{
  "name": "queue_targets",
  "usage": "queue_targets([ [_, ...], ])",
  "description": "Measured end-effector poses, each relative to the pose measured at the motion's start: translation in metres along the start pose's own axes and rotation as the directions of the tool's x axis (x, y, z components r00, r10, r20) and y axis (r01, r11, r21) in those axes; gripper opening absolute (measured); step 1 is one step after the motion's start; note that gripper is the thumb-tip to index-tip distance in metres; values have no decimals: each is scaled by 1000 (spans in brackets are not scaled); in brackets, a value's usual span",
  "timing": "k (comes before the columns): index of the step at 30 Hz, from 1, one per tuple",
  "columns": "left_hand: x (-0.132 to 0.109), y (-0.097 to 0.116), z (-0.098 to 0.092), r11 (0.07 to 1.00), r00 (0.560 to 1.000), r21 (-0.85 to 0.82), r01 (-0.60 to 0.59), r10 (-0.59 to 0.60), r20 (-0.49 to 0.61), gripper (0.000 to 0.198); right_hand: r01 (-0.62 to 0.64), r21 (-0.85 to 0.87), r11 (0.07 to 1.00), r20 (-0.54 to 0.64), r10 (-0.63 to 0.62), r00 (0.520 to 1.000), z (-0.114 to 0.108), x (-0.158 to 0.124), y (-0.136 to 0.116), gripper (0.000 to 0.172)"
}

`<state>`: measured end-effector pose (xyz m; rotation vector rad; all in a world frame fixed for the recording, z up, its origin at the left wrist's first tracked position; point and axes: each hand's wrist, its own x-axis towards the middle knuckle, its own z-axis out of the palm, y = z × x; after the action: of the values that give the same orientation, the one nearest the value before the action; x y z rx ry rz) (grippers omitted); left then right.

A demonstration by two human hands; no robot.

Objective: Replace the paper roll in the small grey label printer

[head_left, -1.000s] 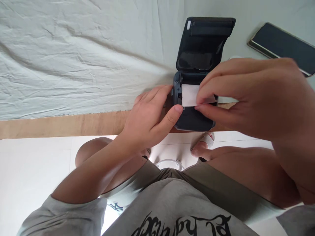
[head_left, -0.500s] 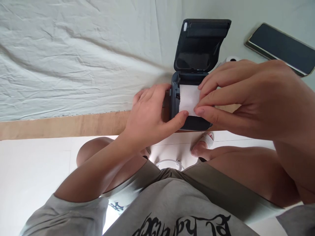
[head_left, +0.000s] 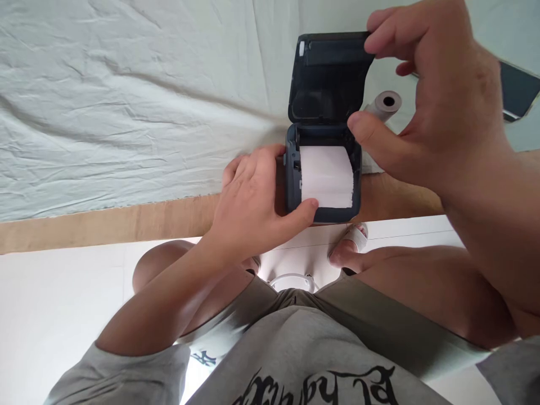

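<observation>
A small dark label or receipt printer (head_left: pixel 356 194) sits at the table's front edge with its lid (head_left: pixel 329 81) raised. White paper (head_left: pixel 327 177) lies in its bay, the ragged end reaching toward the front rim. My left hand (head_left: pixel 253 197) grips the printer's left side, thumb over the front rim near the paper's end and the other fingers along the side. My right hand (head_left: pixel 430 95) is spread at the lid's right side. Its fingertips meet the upper right corner, while the thumb stays well apart, lower down near the hinge.
A loose white paper roll (head_left: pixel 383 105) lies right of the printer, partly behind my right thumb. Farther right is a phone (head_left: pixel 518 90), partly covered by my right hand. A wrinkled pale cloth (head_left: pixel 147 101) covers the table, whose wooden edge (head_left: pixel 105 222) shows in front.
My right hand has left the paper and moved up to the lid's corner, its fingers spreading. The printer shifted slightly left. More of the paper and the loose roll now show.
</observation>
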<state>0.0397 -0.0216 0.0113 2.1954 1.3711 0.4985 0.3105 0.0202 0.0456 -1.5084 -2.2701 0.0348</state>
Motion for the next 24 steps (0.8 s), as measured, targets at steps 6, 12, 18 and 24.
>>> queue_targets([
  [6, 0, 0, 0, 1000, 1000, -9, 4, -4, 0, 68, 37, 64, 997, -119, -29, 992, -14, -6, -3, 68],
  [12, 0, 2, -1, 1000, 1000, -13, 10, -10, 10, 72, -107, -110, 988, 189, 127, 974, -32, -4, -6, 102],
  [18, 1, 3, 1, 1000, 1000, 12, 19, -19, 16, 77, -176, -440, 880, 532, 414, 739, -32, 12, -32, 84],
  [24, -3, -3, 3, 995, 996, -58, -83, 81, -47, 71, -239, -473, 848, 649, 520, 556, -29, 25, -45, 84],
])
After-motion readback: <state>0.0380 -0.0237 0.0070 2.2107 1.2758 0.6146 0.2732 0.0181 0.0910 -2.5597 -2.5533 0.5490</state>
